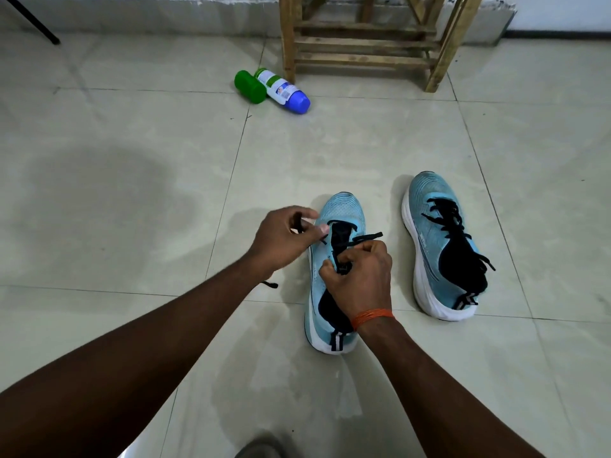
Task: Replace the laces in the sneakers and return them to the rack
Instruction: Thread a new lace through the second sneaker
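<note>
Two light blue sneakers with white soles stand on the tiled floor, toes pointing away from me. The left sneaker (344,213) has a black lace (367,238) only partly threaded near its toe end. My left hand (284,236) pinches one end of that lace at the shoe's left side. My right hand (360,279) grips the tongue and lace over the middle of the shoe; an orange thread circles its wrist. The right sneaker (436,246) stands apart, laced in black (453,223) with loose ends. A lace tip (271,285) shows under my left forearm.
A wooden rack (363,44) stands against the far wall. A green container (250,86) and a white bottle with a blue cap (284,90) lie on the floor by its left leg. A dark pole (33,21) crosses the top left corner.
</note>
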